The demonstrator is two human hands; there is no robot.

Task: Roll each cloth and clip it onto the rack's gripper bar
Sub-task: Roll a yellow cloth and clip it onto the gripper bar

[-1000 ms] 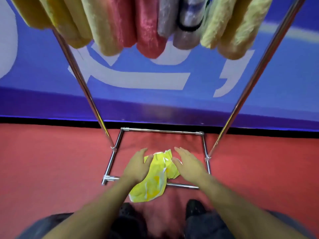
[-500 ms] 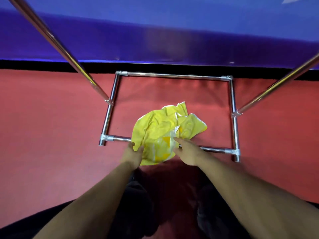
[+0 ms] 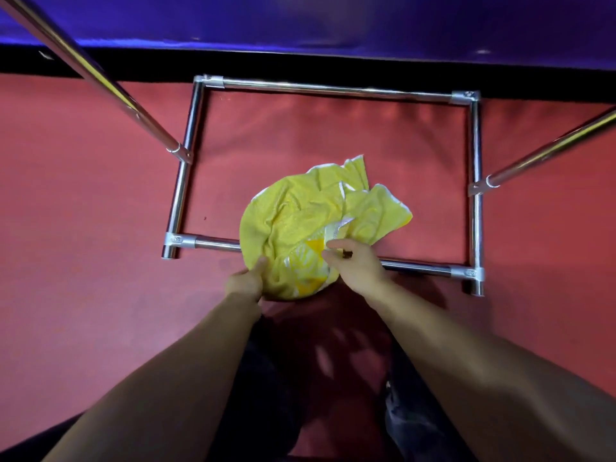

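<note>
1. Head view: spread flat first, then roll tight from the near edge, keeping both ends even.
2. Crumpled yellow cloth (image 3: 310,225) on the red floor (image 3: 83,228), draped over the rack base's near bar (image 3: 213,244), just ahead of both hands.
3. Left hand (image 3: 245,283) gripping the cloth's near-left edge; right hand (image 3: 358,265) pinching a fold near its middle.

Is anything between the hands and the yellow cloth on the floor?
Nothing visible: the left hand and right hand already touch the crumpled yellow cloth, which lies over the chrome rack base's near bar.
</note>
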